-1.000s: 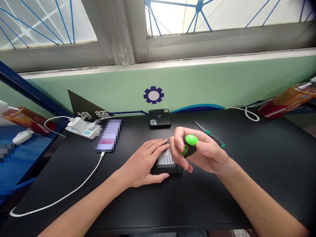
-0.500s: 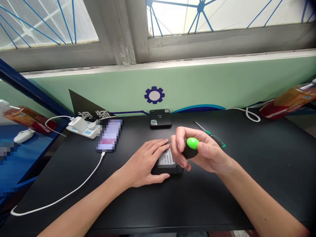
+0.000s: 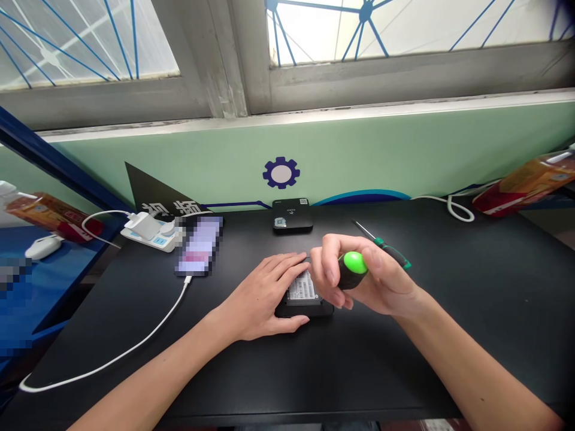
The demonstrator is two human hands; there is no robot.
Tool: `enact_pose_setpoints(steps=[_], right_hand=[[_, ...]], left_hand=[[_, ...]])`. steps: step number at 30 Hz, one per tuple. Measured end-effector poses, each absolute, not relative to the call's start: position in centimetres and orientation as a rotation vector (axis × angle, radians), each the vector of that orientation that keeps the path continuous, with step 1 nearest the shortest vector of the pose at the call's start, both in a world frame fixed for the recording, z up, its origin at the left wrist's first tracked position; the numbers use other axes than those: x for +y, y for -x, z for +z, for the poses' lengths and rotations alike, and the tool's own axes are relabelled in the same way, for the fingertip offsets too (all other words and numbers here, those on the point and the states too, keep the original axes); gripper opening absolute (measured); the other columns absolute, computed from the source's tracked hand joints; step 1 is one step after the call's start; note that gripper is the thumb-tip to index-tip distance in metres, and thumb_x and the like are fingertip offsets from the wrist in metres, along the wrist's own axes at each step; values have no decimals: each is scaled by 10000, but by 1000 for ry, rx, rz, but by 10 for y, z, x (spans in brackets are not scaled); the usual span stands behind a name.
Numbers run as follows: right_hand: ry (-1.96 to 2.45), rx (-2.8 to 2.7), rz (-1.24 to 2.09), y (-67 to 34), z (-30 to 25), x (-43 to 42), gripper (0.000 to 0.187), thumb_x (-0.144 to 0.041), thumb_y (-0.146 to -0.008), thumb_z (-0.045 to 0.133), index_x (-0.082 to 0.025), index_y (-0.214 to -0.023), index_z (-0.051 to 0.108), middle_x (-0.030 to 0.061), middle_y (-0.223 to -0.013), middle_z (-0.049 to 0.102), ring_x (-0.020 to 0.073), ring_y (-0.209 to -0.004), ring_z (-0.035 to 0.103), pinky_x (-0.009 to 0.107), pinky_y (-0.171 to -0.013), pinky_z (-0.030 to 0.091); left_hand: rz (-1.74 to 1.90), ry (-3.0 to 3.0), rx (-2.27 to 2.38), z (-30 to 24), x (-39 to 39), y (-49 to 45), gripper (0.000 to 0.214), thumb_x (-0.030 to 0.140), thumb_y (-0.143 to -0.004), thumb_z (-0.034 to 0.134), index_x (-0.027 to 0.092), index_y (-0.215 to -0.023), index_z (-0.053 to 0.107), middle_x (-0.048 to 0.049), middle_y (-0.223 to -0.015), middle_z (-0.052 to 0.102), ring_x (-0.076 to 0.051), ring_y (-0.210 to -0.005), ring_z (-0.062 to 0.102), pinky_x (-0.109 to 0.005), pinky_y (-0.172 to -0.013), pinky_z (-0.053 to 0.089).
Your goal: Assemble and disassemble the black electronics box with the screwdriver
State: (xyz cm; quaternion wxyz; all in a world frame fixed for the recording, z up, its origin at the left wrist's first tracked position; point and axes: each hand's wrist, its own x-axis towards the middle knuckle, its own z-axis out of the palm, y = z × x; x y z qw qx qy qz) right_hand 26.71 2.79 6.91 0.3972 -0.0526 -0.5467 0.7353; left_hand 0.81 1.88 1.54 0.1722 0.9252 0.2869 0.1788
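Observation:
A small black box (image 3: 309,310) lies on the black table with its white printed label (image 3: 302,287) facing up. My left hand (image 3: 269,293) rests over the box's left side, fingers stretched out and thumb spread along the near edge. Above the right part of the box, my right hand (image 3: 359,272) is closed round a screwdriver (image 3: 353,269) with a black handle and bright green end. The handle stands roughly upright with its end toward me; its blade is hidden behind the fingers. Just beyond that hand lies a second screwdriver (image 3: 381,242), green and black.
Another black box (image 3: 293,216) sits near the wall. On the left are a phone (image 3: 198,245) on a white cable (image 3: 148,338) and a power strip (image 3: 155,233) with a charger. Drink bottles (image 3: 523,182) stand at both sides. A green wall and windows rise behind.
My right hand has turned the screwdriver slightly; its green end sits a little further right and the thumb has shifted over it. My left hand and the box have not moved.

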Motion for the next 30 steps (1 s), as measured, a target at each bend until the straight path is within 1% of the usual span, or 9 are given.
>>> enact_pose_setpoints(steps=[5, 9, 12, 15, 20, 22, 24, 26, 30], right_hand=[[151, -1367, 1879, -265, 70, 27, 460, -581, -1145, 667, -139, -1069, 770, 60, -856, 683, 154, -696, 599, 258, -612, 529], [130, -1346, 1894, -263, 70, 26, 436, -573, -1123, 716, -142, -1075, 756, 52, -859, 685, 143, -687, 608, 251, -613, 540], [136, -1329, 1900, -263, 69, 26, 399, -551, -1051, 839, -179, -1079, 696, 33, -874, 700, 127, -669, 605, 236, -609, 522], [168, -1337, 1909, -264, 69, 26, 454, -559, -994, 907, -217, -1087, 622, 9, -868, 707, 110, -617, 573, 227, -576, 471], [148, -1379, 1884, -263, 69, 24, 434, -618, -1071, 777, -221, -1131, 614, -22, -792, 626, 116, -605, 468, 253, -594, 395], [128, -1391, 1866, -263, 67, 25, 427, -624, -1149, 633, -199, -1142, 665, -10, -784, 606, 132, -613, 470, 271, -599, 393], [121, -1398, 1849, -264, 64, 26, 494, -616, -1196, 509, -174, -1135, 721, 13, -798, 616, 146, -621, 492, 291, -609, 413], [128, -1403, 1844, -265, 62, 26, 529, -624, -1192, 508, -162, -1120, 757, 34, -823, 639, 160, -639, 524, 308, -633, 448], [143, -1419, 1853, -265, 63, 27, 490, -626, -1132, 620, -161, -1072, 764, 45, -833, 652, 182, -677, 570, 328, -677, 497]], left_hand=[[517, -2619, 809, 15, 19, -8, 780, 547, -1039, 815, 207, -1673, 514, -214, -1774, 538, -428, -1662, 506, -640, -1380, 438], [503, -2607, 818, 16, 19, -8, 767, 554, -1028, 825, 212, -1653, 540, -206, -1766, 549, -430, -1652, 514, -640, -1376, 440], [500, -2605, 822, 16, 19, -8, 780, 553, -1022, 831, 226, -1667, 539, -199, -1752, 567, -437, -1642, 524, -647, -1370, 445], [505, -2617, 825, 15, 19, -8, 823, 554, -1023, 831, 219, -1699, 505, -208, -1758, 558, -442, -1649, 513, -646, -1368, 446], [506, -2625, 817, 14, 19, -8, 866, 566, -1040, 807, 197, -1736, 445, -225, -1759, 551, -436, -1654, 511, -641, -1368, 447], [507, -2629, 813, 13, 19, -7, 867, 569, -1046, 799, 198, -1740, 435, -225, -1759, 550, -436, -1655, 511, -641, -1368, 445], [520, -2630, 810, 12, 19, -7, 845, 572, -1053, 789, 204, -1730, 445, -220, -1759, 550, -430, -1656, 510, -632, -1371, 444], [528, -2628, 810, 12, 19, -7, 799, 570, -1057, 784, 211, -1703, 479, -212, -1763, 548, -421, -1657, 511, -622, -1377, 439], [517, -2624, 812, 14, 19, -8, 737, 557, -1049, 795, 214, -1647, 537, -205, -1768, 545, -417, -1655, 515, -626, -1382, 434]])
